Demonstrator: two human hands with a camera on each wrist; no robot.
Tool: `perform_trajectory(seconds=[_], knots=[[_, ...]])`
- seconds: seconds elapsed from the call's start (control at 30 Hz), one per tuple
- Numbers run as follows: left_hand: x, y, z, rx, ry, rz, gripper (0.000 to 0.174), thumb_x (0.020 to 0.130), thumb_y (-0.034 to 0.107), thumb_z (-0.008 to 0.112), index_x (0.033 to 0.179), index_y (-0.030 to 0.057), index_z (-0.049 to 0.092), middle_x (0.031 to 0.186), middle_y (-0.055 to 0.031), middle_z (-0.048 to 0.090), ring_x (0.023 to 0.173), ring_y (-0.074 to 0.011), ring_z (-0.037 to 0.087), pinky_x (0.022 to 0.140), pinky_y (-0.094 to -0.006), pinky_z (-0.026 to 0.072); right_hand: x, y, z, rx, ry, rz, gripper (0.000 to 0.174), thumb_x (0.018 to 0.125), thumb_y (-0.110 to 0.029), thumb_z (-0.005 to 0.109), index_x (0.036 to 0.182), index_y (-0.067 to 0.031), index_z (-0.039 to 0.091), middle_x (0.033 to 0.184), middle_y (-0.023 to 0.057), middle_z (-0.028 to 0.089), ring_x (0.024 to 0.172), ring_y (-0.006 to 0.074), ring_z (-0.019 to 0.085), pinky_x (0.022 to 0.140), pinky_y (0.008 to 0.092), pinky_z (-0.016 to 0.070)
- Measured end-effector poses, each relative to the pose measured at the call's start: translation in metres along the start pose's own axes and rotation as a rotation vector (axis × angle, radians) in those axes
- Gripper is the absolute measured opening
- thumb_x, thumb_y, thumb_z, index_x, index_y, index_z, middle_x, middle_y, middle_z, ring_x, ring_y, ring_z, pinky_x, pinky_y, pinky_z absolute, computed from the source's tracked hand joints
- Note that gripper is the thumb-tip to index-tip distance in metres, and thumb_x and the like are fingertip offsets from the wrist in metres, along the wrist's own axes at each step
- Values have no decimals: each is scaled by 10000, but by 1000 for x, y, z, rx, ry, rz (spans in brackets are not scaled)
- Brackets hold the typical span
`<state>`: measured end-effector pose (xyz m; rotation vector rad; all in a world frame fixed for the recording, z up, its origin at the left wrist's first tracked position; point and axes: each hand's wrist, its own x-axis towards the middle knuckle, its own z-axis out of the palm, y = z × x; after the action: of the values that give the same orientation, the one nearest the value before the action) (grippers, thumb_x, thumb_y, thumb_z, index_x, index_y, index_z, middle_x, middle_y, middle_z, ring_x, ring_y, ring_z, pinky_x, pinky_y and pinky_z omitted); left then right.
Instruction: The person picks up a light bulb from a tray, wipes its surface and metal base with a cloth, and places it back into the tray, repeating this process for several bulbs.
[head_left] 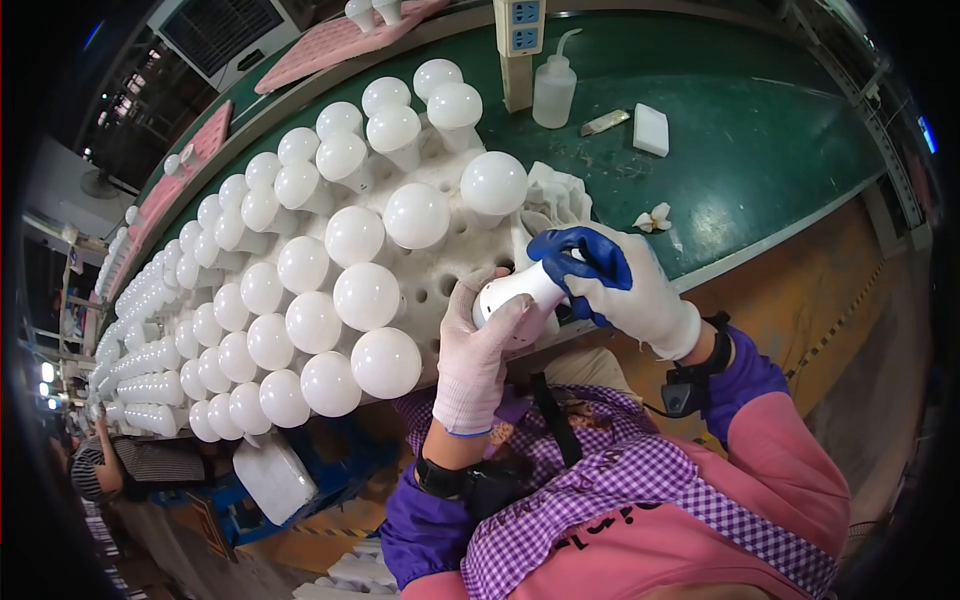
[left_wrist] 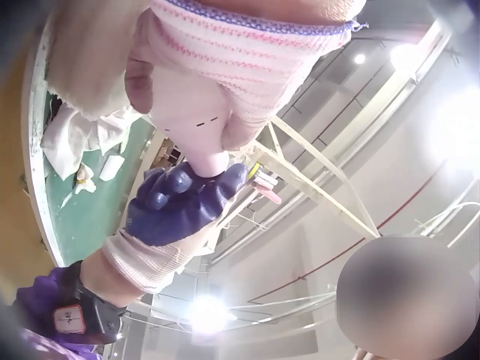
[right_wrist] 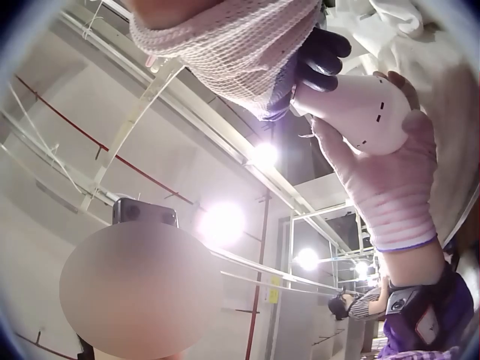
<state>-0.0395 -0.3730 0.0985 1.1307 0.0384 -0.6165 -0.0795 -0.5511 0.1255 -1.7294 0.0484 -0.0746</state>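
Note:
Both hands hold a white light bulb body (head_left: 541, 287), a smooth cone with small dark slots near its wide end. My left hand (head_left: 473, 372), in a white and pink knit glove, grips the wide end; the right wrist view shows its fingers and thumb round the bulb body (right_wrist: 360, 112). At the narrow end are the fingers of my right hand (head_left: 625, 290), whose white glove is coated blue. In the left wrist view the curled blue fingers of the right hand (left_wrist: 184, 204) cover the tip. Finished-looking round bulbs (head_left: 386, 363) stand just left of the hands.
Rows of bulbs stand in a pale holed tray (head_left: 455, 262). On the green table (head_left: 740, 150) are a squeeze bottle (head_left: 554, 92), a white block (head_left: 650, 130) and small white scraps (head_left: 654, 217). A socket post (head_left: 518, 55) rises behind. Another person (head_left: 130, 462) is at the far left.

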Motion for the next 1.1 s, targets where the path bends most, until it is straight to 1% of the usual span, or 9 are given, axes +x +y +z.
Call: perform_trajectory(seconds=[0.23,0.3,0.4,0.5,0.57,0.73,0.87,0.93,1.1], knots=[[-3,0,-1,-120,-79,27,667,756,108,716,1323,-33,394,1154,-147,543,989,-211,604,761,-329,563,1,7,-4,3,-3,-47,310,899,-177,599,1140,17,585,1042,64,636,870,80,573,733,214,506],[-1,-8,-1,43,-63,219,721,716,74,737,1331,-31,375,1171,-147,522,998,-210,600,791,-330,559,2,5,-4,0,-26,-33,314,907,-179,589,1152,16,577,1073,75,633,921,93,572,783,233,505],[-1,-10,-4,283,-5,358,764,689,75,768,1333,-24,368,1166,-142,508,1018,-210,588,837,-325,540,4,11,-3,65,23,-165,318,886,-143,591,1168,5,592,1010,115,669,902,129,597,833,282,474],[-7,-2,2,244,10,318,766,687,96,780,1322,-13,367,1154,-130,499,1039,-209,571,879,-322,508,4,19,-8,76,-37,-256,355,922,-141,555,1232,32,541,1117,118,638,1020,136,558,933,279,430],[-6,-4,0,225,13,291,767,685,97,782,1320,-10,365,1148,-129,501,1046,-208,567,887,-325,499,4,17,-5,120,-24,-247,350,927,-152,563,1229,23,550,1104,108,640,1001,129,559,915,274,437],[-1,-18,-4,416,64,531,748,676,99,788,1300,-6,390,1157,-143,504,1047,-211,567,894,-333,493,-2,5,-6,212,-51,-85,333,934,-187,591,1214,-5,583,1072,69,647,942,102,555,860,253,455],[-6,-7,-2,321,51,438,735,674,95,786,1291,-13,402,1175,-145,504,1052,-213,563,889,-329,497,2,2,-8,178,-67,-13,325,928,-190,607,1200,-13,594,1070,45,647,937,91,547,852,243,454],[-6,-3,-3,256,17,408,729,677,89,779,1292,-13,402,1166,-147,515,1026,-212,580,830,-324,531,5,10,-9,156,-85,-156,348,919,-212,623,1202,-12,593,1096,53,646,976,99,545,881,245,443],[-8,5,-4,13,-90,214,714,682,80,765,1290,-13,401,1126,-144,540,968,-205,607,725,-310,565,6,11,-16,131,-167,-237,403,896,-237,655,1222,-13,577,1127,62,644,1020,110,547,914,255,435]])
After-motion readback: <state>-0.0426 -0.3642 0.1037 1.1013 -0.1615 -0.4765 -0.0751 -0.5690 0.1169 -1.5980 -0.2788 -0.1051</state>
